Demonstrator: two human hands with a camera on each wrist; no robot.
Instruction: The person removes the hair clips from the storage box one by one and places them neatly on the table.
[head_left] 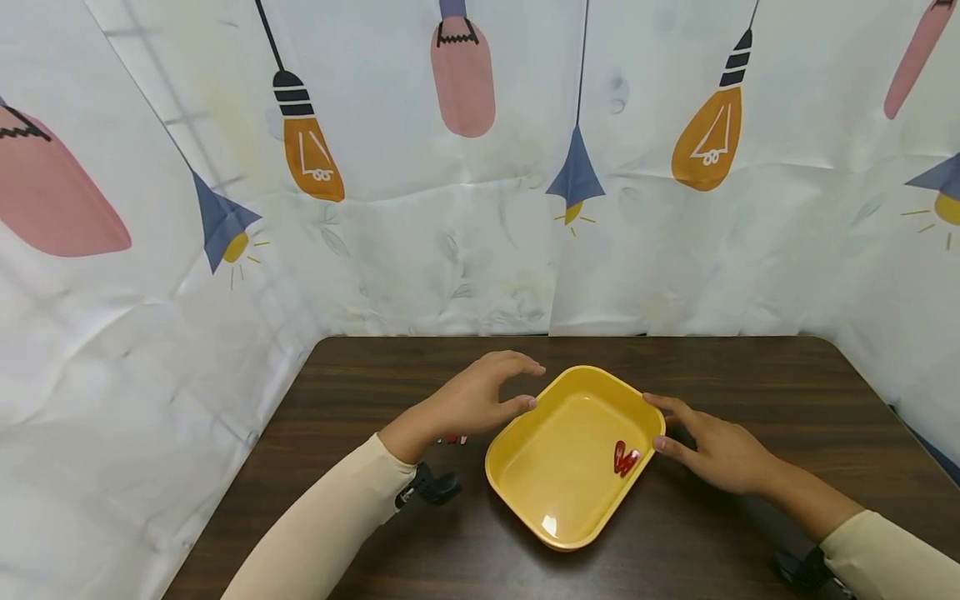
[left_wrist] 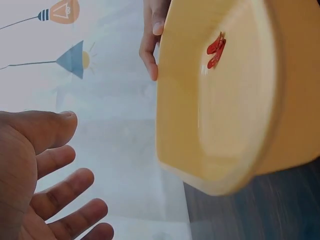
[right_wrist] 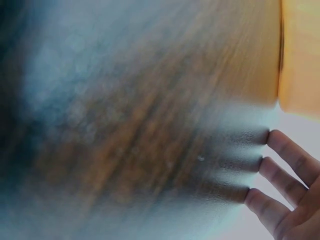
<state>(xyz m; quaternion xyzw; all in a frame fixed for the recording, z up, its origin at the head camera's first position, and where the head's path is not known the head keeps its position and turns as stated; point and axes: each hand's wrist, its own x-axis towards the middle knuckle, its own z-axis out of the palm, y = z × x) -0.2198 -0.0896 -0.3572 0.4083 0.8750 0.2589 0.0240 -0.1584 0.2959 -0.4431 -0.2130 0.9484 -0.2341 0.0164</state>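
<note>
A yellow plastic tub (head_left: 558,487) lies turned at an angle on the table. Two small red clips (head_left: 625,458), which look like hair clips, lie inside it near its right wall; they also show in the left wrist view as red clips (left_wrist: 216,50). My left hand (head_left: 491,396) hovers at the tub's left rim, fingers spread and holding nothing; the left wrist view shows the hand (left_wrist: 45,180) apart from the tub. On the right side, my right hand (head_left: 712,450) has thumb and index finger at the rim. In the right wrist view its fingertips (right_wrist: 254,196) touch the tabletop.
Small red and white pieces (head_left: 452,438) lie on the dark wood table (head_left: 390,375) behind my left wrist, partly hidden. A white curtain (head_left: 465,250) printed with lamps hangs behind the table and along both sides. Each wrist wears a black strap (head_left: 427,485).
</note>
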